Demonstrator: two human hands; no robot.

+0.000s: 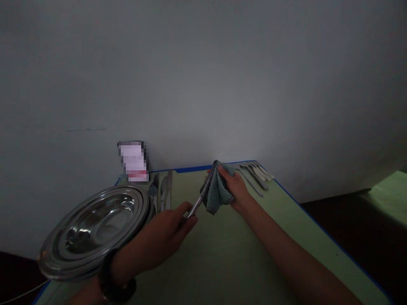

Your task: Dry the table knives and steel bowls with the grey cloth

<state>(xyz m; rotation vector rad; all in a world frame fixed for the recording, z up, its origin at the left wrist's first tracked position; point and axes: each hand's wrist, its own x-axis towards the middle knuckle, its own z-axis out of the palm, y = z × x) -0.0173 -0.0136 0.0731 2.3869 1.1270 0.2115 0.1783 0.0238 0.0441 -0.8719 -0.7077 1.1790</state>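
Observation:
My left hand point(167, 232) is closed round the handle of a piece of metal cutlery point(197, 206), which slants up to the right. A folded grey-green cloth point(218, 192) with a dark stitched edge covers its far end, so I cannot tell its kind. Gripping the cloth around that end is my right hand point(237, 187), thumb on top. Beyond my right hand lies a row of cutlery point(259, 176), some with white handles. Several table knives point(165, 192) rest side by side left of the cloth.
Shiny metal dishes point(95, 228) are stacked on the left of the pale green table point(216, 262), which has a blue edge. A phone point(133, 161) with a blurred screen leans against the grey wall point(203, 84) behind. A thin white cable point(30, 292) shows at the lower left.

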